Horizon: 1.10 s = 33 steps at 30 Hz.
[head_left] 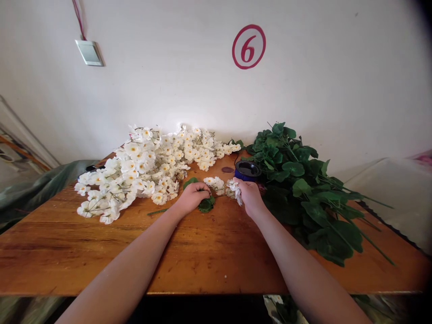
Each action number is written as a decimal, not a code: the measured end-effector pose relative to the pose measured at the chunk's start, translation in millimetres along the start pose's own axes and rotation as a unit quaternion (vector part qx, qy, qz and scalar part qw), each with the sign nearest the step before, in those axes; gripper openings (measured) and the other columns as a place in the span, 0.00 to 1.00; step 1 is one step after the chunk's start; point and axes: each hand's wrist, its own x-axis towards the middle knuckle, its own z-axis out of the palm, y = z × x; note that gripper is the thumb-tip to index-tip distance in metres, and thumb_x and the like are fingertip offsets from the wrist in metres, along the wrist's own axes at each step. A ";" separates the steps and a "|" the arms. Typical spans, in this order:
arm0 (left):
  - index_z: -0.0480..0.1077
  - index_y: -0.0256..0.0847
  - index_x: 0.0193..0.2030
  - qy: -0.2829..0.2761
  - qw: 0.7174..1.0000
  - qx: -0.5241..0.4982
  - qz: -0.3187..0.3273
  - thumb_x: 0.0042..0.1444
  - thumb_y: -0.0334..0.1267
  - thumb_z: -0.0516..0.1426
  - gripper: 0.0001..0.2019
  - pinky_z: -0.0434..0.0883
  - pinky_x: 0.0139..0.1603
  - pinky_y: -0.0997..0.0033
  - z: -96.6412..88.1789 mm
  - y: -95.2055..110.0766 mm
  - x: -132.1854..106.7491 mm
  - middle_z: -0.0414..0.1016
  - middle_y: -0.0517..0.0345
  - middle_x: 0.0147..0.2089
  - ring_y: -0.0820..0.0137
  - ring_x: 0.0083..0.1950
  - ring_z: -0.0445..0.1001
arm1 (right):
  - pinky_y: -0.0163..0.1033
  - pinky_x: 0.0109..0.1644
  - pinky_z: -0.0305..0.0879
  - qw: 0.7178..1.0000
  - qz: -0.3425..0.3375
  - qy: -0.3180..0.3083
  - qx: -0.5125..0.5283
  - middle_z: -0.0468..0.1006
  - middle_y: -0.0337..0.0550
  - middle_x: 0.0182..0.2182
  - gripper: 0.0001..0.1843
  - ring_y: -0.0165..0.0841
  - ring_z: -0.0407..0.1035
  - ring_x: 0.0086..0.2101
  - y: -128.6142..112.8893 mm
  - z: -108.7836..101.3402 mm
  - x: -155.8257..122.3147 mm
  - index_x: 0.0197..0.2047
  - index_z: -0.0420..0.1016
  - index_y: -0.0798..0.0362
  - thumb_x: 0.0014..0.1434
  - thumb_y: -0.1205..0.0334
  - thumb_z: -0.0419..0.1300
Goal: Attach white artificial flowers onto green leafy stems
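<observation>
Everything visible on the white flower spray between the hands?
The white flower spray has clustered, fabric-like petals and a thin stem. It stretches roughly sideways over the wooden table; contact with the tabletop is unclear. The right hand pinches blossoms at its right end. Its left end nears the left hand; any grip there is hidden.

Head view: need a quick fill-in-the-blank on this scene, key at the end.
1. The circled red number on the wall is ____.
2. The white flower pile lies to the ____ of the green leaf heap.
3. The left hand is closed at green leaves, while the ____ hand grips white blossoms.
4. The brown table has a top made of ____.

Missing words: 6; left; right; wood.
</observation>
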 end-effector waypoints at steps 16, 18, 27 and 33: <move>0.73 0.39 0.26 0.002 1.000 0.007 -0.001 0.44 0.38 0.57 0.06 0.64 0.31 0.72 0.0 -1.3 0.2 0.71 0.60 0.25 0.72 0.29 0.67 | 0.36 0.13 0.40 1.000 0.014 -0.011 0.018 0.64 0.36 0.09 0.23 0.24 0.50 0.10 -1.6 0.5 0.0 0.15 0.62 0.50 0.51 0.47 0.62; 0.73 0.39 0.26 0.001 1.000 0.007 0.000 0.44 0.38 0.57 0.06 0.64 0.31 0.72 0.0 -1.3 0.1 0.71 0.60 0.25 0.71 0.29 0.67 | 0.36 0.14 0.41 1.000 0.015 -0.008 0.020 0.63 0.36 0.09 0.23 0.24 0.50 0.10 -1.7 0.0 -0.2 0.15 0.61 0.50 0.51 0.47 0.63; 0.73 0.39 0.27 -0.001 1.000 0.008 0.006 0.44 0.37 0.57 0.06 0.65 0.33 0.72 0.2 -4.7 1.0 0.72 0.60 0.27 0.71 0.30 0.68 | 0.36 0.17 0.40 1.000 0.010 0.002 -0.002 0.59 0.33 0.08 0.23 0.25 0.48 0.12 0.1 0.8 -0.7 0.15 0.62 0.50 0.51 0.47 0.63; 0.74 0.38 0.27 0.003 0.999 0.045 0.018 0.44 0.36 0.56 0.06 0.64 0.34 0.71 0.5 0.1 -1.2 0.74 0.58 0.29 0.70 0.32 0.68 | 0.35 0.20 0.43 1.000 0.007 -0.002 -0.015 0.58 0.32 0.10 0.25 0.24 0.49 0.14 0.6 1.0 -2.0 0.15 0.59 0.50 0.52 0.46 0.63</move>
